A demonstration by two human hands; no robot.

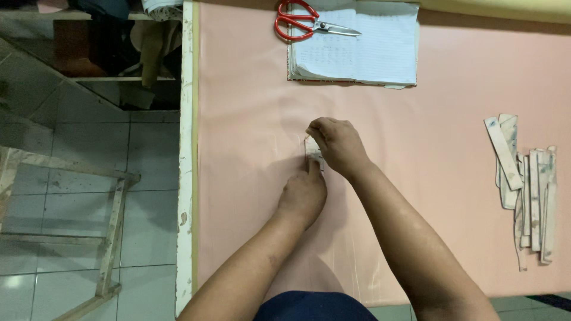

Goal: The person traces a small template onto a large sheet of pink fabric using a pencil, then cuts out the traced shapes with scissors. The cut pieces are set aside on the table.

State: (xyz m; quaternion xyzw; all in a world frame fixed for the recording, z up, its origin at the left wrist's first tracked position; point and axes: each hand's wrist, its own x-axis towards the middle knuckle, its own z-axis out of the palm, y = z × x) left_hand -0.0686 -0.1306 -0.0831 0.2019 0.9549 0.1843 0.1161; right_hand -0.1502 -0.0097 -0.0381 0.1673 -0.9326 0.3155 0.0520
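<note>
A small pale strip piece point(313, 152) lies flat on the pink cloth point(250, 178) mid-worktop, pinched at its top by the right hand point(338, 145) and pressed at its lower end by the left hand point(303, 196). It looks light, thin and bendable, best held by its ends. Open cloth surrounds it; the worktop point(188, 148) edge lies left, more strips point(526, 190) right, red scissors point(300, 22) on a notebook point(369, 50) beyond.

small pale card strip point(311, 152), lying flat on pink fabric point(250, 148), mostly hidden under fingers
</note>
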